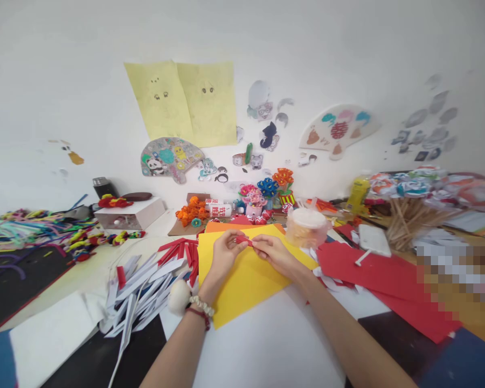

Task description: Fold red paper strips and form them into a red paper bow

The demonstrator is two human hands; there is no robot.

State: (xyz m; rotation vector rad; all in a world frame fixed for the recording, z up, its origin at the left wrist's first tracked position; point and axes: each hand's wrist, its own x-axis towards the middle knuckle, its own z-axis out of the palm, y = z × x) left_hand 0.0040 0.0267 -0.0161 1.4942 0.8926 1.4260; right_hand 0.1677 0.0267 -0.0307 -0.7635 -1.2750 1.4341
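Note:
Between both hands, above a yellow sheet of paper (238, 285), is a small folded strip of red paper (243, 240). My left hand (227, 250) pinches its left end between thumb and fingers. At the other end, my right hand (274, 252) grips it with the fingertips pressed together. Part of the strip is hidden by the fingers. Left of my left wrist lies a loose pile of folded white paper strips (135, 291), with folded red paper strips (186, 249) behind it.
A clear round tub (307, 226) stands behind my right hand. Large red paper sheets (372, 275) and a white power bank-like block (374, 240) lie to the right. Craft flowers (268, 187) line the back, near a white box (129, 214) and a yellow bottle (358, 195).

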